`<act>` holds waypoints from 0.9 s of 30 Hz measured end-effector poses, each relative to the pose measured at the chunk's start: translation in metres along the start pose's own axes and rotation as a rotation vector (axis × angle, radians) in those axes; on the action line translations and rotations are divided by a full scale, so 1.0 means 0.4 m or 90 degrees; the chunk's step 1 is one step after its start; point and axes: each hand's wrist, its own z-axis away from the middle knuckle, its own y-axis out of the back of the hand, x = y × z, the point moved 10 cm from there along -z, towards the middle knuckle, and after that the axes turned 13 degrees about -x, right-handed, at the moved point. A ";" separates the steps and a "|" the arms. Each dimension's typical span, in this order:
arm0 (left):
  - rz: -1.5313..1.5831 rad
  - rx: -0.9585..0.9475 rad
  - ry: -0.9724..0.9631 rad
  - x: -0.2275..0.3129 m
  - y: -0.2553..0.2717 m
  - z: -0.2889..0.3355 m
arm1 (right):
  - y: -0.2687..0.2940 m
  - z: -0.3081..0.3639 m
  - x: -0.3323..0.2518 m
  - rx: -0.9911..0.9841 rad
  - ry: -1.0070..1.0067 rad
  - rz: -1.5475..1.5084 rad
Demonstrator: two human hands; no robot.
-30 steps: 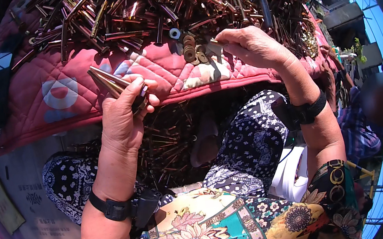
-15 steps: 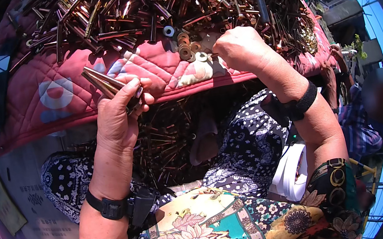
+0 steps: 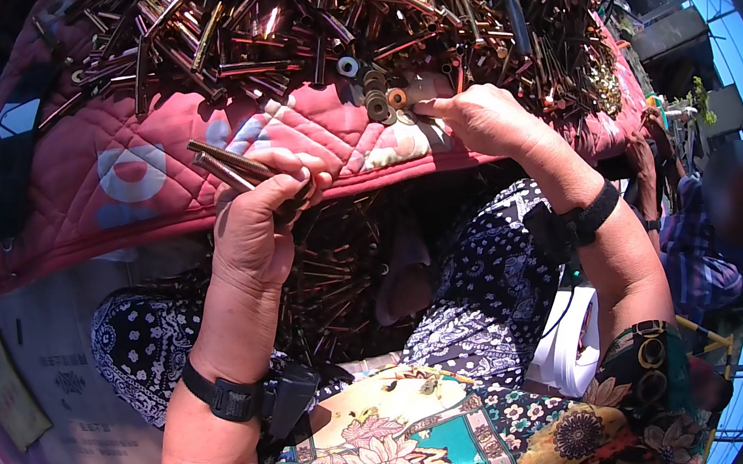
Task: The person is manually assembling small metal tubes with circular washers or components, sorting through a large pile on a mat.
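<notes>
Head view: left hand (image 3: 258,226) clamped round long bolts (image 3: 227,164) above pink quilt (image 3: 55,218); likely stiff, slick, hefty bunched. Hold mid-shank. Right fingertips at washers (image 3: 377,101) on quilt, can't tell if pinching; probably light, rigid, rim-grip.

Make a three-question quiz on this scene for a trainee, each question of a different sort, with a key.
1. Which hand holds the bundle of long, slim, bronze-coloured metal pieces?
2. True or false: the overlapping flat, round metal washers lie to the left of the right hand in the picture.
3. Complete the sentence: the washers lie on a ______ cloth.

Key
1. The left hand.
2. True.
3. Red, quilted, patterned cloth.
</notes>
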 end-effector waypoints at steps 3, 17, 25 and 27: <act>0.012 0.026 0.017 -0.015 0.017 0.003 | 0.036 -0.057 -0.025 -0.115 0.030 0.080; -0.014 0.061 0.036 0.011 0.021 0.009 | 0.033 -0.089 -0.078 -0.253 0.034 0.225; 0.003 0.072 0.067 -0.030 -0.001 0.008 | -0.046 0.100 0.010 0.240 -0.066 -0.433; -0.037 0.037 0.051 -0.022 -0.030 0.009 | -0.013 0.128 -0.137 0.249 0.028 -0.573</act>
